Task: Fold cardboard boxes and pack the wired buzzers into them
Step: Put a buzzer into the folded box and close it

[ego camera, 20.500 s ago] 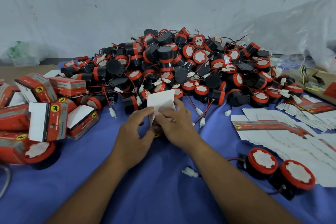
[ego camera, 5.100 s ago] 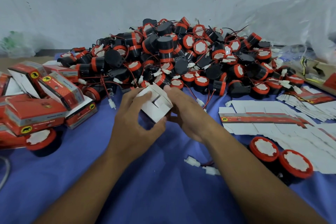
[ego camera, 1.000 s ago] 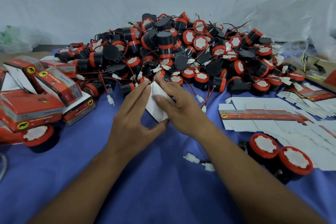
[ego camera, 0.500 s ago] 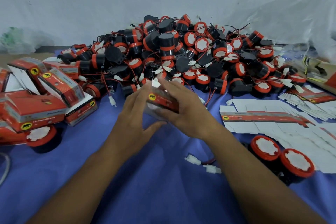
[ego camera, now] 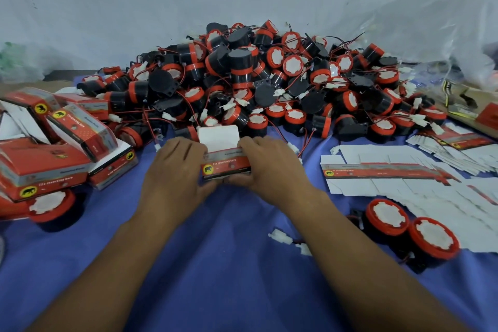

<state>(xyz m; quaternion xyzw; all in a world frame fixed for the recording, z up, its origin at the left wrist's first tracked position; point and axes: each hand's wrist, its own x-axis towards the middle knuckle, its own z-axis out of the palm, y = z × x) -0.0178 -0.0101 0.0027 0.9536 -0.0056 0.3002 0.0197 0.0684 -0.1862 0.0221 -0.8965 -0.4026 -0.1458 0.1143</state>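
Observation:
A small red cardboard box [ego camera: 225,166] stands upright on the blue cloth at centre, its white top flap [ego camera: 218,137] raised open. My left hand [ego camera: 175,170] grips its left side and my right hand [ego camera: 272,167] grips its right side, fingers curled round the walls. Behind it rises a big heap of black and red wired buzzers [ego camera: 256,81]. Two loose buzzers [ego camera: 409,226] sit at the right, their white plugs [ego camera: 280,237] lying on the cloth near my right forearm.
Folded red boxes [ego camera: 48,153] are stacked at the left, with one buzzer [ego camera: 49,207] in front of them. Flat unfolded box blanks [ego camera: 404,178] spread over the right side. A clear plastic bag [ego camera: 458,43] lies at the back right. The blue cloth [ego camera: 229,264] covers the table.
The box was turned from white bottom up to upright, red printed side facing me, flap open on top. Both hands moved slightly toward me and set it on the cloth.

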